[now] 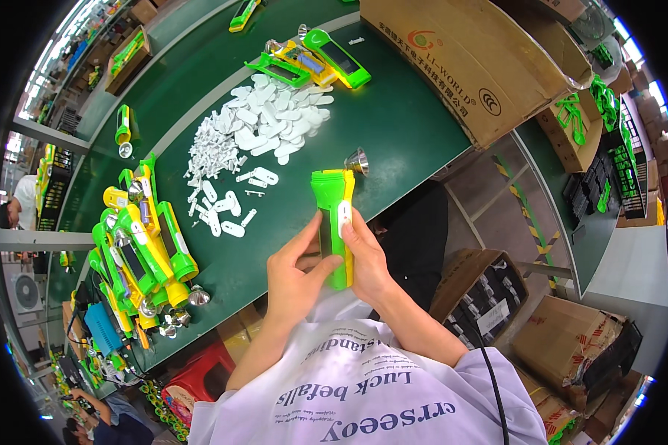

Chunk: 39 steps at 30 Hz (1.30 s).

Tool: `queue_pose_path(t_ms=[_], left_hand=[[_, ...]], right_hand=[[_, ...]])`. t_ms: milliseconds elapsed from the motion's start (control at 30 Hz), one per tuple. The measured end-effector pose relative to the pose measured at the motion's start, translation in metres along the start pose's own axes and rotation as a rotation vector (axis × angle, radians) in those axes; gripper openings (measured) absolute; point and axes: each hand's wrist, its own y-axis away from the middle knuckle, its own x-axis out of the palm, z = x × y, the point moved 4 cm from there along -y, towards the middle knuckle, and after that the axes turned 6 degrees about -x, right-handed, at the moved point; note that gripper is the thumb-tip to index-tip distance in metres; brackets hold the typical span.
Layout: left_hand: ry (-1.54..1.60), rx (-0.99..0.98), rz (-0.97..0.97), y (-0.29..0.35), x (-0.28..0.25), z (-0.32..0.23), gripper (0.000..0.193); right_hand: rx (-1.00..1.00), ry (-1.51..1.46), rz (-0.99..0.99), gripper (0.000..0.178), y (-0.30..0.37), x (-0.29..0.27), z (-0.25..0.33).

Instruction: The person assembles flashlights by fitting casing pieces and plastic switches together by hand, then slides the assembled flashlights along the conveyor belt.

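Note:
In front of my chest I hold a green and yellow flashlight body (pixel 325 194) upright between both hands. My left hand (pixel 293 271) is closed around its left side, thumb across the lower front. My right hand (pixel 369 261) grips the right side, its thumb at a white oval switch cover (pixel 345 210) on the casing. A shiny cone-shaped reflector (pixel 357 161) sticks out beside the flashlight's top end; whether a wire joins them I cannot tell. Beyond my hands, on the green table, lies a pile of white oval covers (pixel 274 111) next to a heap of small white pieces (pixel 211 141).
Several flashlight bodies (pixel 137 245) are heaped at the table's left, with more (pixel 315 59) at the far side. A large cardboard box (pixel 460 67) occupies the far right. Below the table edge stand a red stool (pixel 200 378) and an open carton (pixel 460 278). Another person (pixel 100 408) works at lower left.

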Motion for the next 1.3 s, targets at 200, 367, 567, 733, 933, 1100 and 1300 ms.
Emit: queue_pose_path(t_ms=[200, 367, 567, 733, 933, 1100, 1300], left_hand=[[-0.13, 0.13, -0.008, 0.006, -0.001, -0.002, 0.062], [-0.105, 0.132, -0.015, 0.004, 0.002, 0.0, 0.064], [-0.148, 0.084, -0.024, 0.0, 0.003, -0.002, 0.063], [-0.305, 0.326, -0.104, -0.005, 0.0, -0.002, 0.045], [-0.543, 0.439, -0.063, -0.001, -0.002, -0.012, 0.035], [-0.7, 0.645, 0.024, 0.006, 0.013, -0.02, 0.048], [-0.845, 0.747, 0.049, 0.009, 0.021, -0.015, 0.052]], right_hand=[[-0.018, 0.033, 0.113, 0.049, -0.001, -0.006, 0.003], [0.019, 0.028, 0.087, 0.053, 0.002, -0.007, 0.005], [0.037, 0.135, 0.08, 0.049, 0.005, -0.003, 0.007], [0.04, 0.098, -0.022, 0.047, 0.009, -0.005, 0.01], [0.1, 0.297, 0.077, 0.073, 0.018, 0.0, 0.028], [-0.022, 0.645, -0.102, 0.065, 0.017, -0.007, 0.022], [-0.074, 0.584, -0.171, 0.049, 0.017, -0.008, 0.025]])
